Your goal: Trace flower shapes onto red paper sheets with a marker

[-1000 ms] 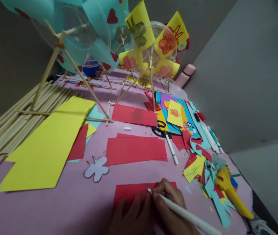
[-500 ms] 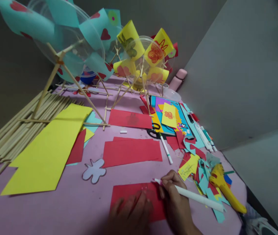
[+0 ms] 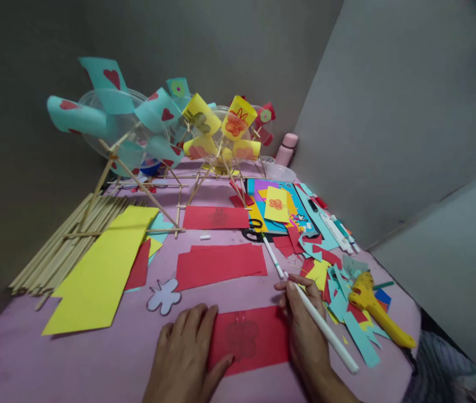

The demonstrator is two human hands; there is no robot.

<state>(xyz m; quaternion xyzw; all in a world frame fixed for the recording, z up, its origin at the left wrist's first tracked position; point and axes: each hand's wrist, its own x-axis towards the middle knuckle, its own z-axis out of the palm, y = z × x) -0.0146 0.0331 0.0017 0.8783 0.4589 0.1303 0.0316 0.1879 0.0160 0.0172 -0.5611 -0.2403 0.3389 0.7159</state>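
Left hand (image 3: 187, 350) flat, gripping nothing, thumb on red paper (image 3: 273, 338); right hand (image 3: 307, 324), fingers curled round white marker (image 3: 330, 334). Drawn butterfly (image 3: 241, 338) could smear if thumb drags.

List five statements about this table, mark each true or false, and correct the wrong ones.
1. The right hand holds a white pen. True.
2. The left hand holds scissors. False: it lies at the left edge of the nearest red sheet, holding no scissors.
3. The butterfly cutout is bright green. False: it is pale with a dark outline.
4. The yellow glue gun lies among paper scraps. True.
5. The nearest red sheet bears a drawing. True.
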